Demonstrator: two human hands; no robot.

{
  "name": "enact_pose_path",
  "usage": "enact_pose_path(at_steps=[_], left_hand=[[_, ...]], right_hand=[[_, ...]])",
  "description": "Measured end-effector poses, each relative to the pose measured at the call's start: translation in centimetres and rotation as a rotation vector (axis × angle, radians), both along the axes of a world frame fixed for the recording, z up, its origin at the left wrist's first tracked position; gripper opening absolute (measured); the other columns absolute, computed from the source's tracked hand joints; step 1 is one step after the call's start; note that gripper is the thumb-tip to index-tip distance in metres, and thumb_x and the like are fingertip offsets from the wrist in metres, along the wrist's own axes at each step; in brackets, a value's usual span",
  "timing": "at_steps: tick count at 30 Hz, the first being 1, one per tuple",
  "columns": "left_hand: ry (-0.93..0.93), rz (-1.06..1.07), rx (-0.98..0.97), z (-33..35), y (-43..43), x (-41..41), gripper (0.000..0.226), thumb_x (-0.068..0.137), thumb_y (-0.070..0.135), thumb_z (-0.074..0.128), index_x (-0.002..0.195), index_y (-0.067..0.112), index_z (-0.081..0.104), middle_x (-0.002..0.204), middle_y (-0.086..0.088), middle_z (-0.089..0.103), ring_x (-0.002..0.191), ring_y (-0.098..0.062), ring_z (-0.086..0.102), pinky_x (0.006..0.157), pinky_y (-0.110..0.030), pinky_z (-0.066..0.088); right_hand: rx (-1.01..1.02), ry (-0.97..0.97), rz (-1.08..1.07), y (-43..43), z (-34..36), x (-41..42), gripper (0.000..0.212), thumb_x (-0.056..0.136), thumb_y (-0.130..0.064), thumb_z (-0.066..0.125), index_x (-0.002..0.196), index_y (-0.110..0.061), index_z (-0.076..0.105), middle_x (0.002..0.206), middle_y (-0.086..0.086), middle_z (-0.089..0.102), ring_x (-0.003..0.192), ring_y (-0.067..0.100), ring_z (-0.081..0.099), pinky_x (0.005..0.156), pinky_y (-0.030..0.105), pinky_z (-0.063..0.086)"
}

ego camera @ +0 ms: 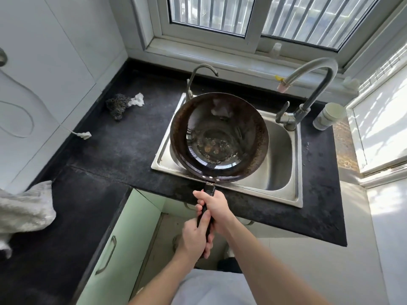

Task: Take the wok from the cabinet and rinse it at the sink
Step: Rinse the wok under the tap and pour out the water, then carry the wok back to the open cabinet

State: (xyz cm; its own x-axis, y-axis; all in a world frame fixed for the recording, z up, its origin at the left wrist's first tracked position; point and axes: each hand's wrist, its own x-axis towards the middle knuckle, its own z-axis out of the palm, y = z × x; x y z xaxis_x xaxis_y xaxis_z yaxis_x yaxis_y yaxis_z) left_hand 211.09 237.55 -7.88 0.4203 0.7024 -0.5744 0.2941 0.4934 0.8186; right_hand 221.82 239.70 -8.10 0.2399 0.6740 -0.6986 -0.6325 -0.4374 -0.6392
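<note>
Nearest you, the fingers (pixel 208 246) of your left hand (pixel 193 235) are curled round the tail of the black handle (pixel 209 188), thumb lying along its top. Just ahead, your right hand (pixel 217 205) grips the same handle closer to the pan, its fingers wrapped from the right side. The handle leads to the wok (pixel 220 137), which you hold open side up over the left half of the sink (pixel 284 164), its dark bowl covering the sink's left rim; brownish residue sits in its bottom. Whether the wok touches the sink cannot be told. Behind the sink, a tall curved faucet (pixel 317 84) rises at the right corner and a thinner tap (pixel 198 73) at the left. Right of the sink stands a white jar (pixel 328 115). Left of the sink on the dark counter (pixel 123 146) lie a wire scrubber (pixel 117 105) touching a white rag (pixel 137 99), and farther left a crumpled grey towel (pixel 24 208). Below the sink's near left corner, a pale green cabinet door (pixel 123 243) stands open.
</note>
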Motion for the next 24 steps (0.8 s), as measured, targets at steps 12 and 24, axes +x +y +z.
enact_pose_path(at_steps=[12, 24], left_hand=[[0.001, 0.265, 0.032, 3.1, -4.1, 5.2, 0.054, 0.098, 0.041, 0.048, 0.057, 0.007, 0.047, 0.047, -0.008, 0.044, 0.032, -0.019, 0.035, 0.032, -0.021, 0.029], [0.059, 0.627, 0.086, 3.2, -11.6, 7.5, 0.053, 0.099, 0.039, 0.048, 0.056, 0.008, 0.048, 0.046, -0.008, 0.044, 0.032, -0.019, 0.034, 0.034, -0.024, 0.027]], right_hand=[[0.023, -0.041, 0.218, -1.9, 2.4, 4.4, 0.029, 0.091, -0.009, 0.068, 0.085, -0.012, 0.039, 0.055, 0.0, 0.047, 0.045, 0.013, 0.049, 0.043, 0.023, 0.042], [0.117, -0.042, 0.567, -6.0, 3.6, 4.4, 0.027, 0.092, -0.003, 0.063, 0.076, -0.012, 0.042, 0.054, 0.001, 0.044, 0.042, 0.016, 0.048, 0.043, 0.024, 0.042]])
